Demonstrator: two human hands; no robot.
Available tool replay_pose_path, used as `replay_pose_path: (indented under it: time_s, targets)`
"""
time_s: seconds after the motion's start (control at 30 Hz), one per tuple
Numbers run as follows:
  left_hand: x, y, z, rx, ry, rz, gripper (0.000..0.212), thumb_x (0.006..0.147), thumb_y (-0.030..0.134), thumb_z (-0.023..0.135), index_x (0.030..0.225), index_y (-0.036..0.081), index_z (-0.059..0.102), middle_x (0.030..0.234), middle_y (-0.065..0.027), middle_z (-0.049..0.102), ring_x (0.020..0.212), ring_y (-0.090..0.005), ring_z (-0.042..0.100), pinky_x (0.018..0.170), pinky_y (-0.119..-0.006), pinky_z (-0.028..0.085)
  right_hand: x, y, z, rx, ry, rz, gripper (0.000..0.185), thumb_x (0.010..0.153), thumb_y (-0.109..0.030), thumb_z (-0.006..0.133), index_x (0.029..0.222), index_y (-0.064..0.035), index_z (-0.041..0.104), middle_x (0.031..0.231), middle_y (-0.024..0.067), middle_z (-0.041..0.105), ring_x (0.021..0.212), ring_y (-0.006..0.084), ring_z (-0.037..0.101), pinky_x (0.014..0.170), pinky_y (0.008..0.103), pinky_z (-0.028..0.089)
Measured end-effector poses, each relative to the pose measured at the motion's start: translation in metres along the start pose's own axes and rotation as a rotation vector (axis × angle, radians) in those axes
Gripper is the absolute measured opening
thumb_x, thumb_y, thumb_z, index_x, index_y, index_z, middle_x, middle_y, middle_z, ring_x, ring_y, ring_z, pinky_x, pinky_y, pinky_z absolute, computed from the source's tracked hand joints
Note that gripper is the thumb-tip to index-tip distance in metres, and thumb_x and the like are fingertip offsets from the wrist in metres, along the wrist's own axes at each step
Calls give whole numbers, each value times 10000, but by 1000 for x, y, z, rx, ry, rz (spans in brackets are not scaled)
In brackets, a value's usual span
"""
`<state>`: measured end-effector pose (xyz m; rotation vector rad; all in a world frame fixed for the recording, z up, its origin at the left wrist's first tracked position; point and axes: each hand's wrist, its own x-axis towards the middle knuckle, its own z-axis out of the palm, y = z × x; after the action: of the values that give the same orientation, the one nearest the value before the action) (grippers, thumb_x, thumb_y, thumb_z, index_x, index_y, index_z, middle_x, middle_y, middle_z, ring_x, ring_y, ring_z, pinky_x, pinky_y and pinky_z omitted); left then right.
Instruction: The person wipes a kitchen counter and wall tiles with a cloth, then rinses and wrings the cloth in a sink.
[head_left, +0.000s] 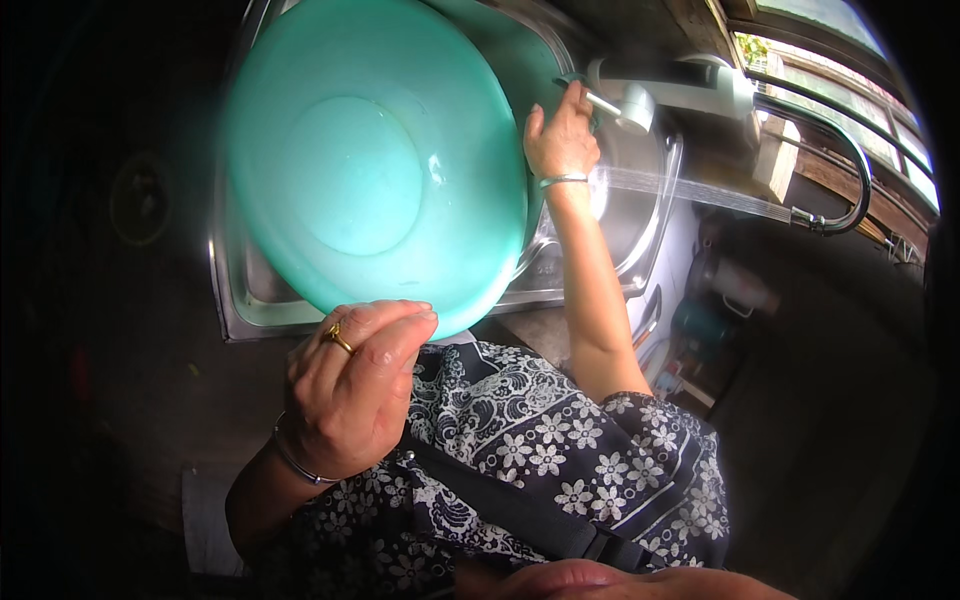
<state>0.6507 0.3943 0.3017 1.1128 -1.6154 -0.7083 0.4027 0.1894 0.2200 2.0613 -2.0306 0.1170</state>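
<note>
A large green plastic basin (352, 176) rests over the left part of a stainless steel sink (274, 322). My left hand (356, 375), wearing a gold ring, grips the basin's near rim. Past the basin's right side reaches my right hand (566, 142), its fingers bent over a small dark green pad (596, 120) that is mostly hidden. Close to those fingertips is a white plastic fitting (636, 109) with a short stem. Water (697, 191) streams from a chrome gooseneck faucet (847, 165) toward the sink's right side, by my right wrist.
A white plastic pipe or bracket (675, 94) runs behind the sink toward a window (832, 97). Below the sink, at right, stand blurred household items (705, 319). A round object (141, 199) lies in the dark at far left.
</note>
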Motion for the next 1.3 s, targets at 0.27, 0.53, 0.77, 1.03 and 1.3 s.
replay_pose_path:
  time_s: [0.27, 0.53, 0.77, 1.03, 1.3]
  targets:
    - [-2, 0, -1, 8, 16, -18, 251, 686, -77, 541, 931, -26, 559, 869, -139, 585, 752, -264, 589, 666, -332, 483, -3, 11, -8, 72, 18, 39, 492, 819, -317, 452, 1232, -66, 357, 1253, 197, 390, 907, 384, 552, 735, 466, 456]
    - [-5, 3, -4, 7, 26, -30, 248, 687, -80, 544, 929, -28, 561, 870, -136, 586, 748, -263, 593, 661, -329, 490, 12, 61, 27, 427, 278, 119, 311, 806, -196, 523, 1048, 0, 535, 1090, 191, 512, 912, 338, 542, 785, 378, 428]
    - [-5, 3, -4, -8, 54, -49, 217, 701, -91, 555, 910, -32, 564, 853, -138, 586, 730, -263, 590, 646, -325, 490, 34, 102, 38, 1354, 166, 315, 139, 795, -58, 588, 926, -12, 575, 751, 73, 597, 576, 136, 569, 485, 243, 448]
    - [-3, 9, -14, 32, 56, -120, 209, 723, -98, 533, 915, -20, 558, 844, -140, 590, 719, -265, 590, 635, -321, 484, 43, 94, 17, 1451, 374, -101, 279, 749, 50, 571, 1015, 2, 500, 839, 58, 581, 700, 119, 569, 619, 257, 499]
    - [0, 6, -25, 86, 81, -123, 186, 761, -86, 492, 931, -31, 541, 836, -154, 601, 721, -270, 594, 638, -321, 487, 31, 51, 5, 1537, 362, -36, 235, 760, 39, 578, 982, -8, 517, 811, 62, 583, 664, 143, 571, 598, 265, 488]
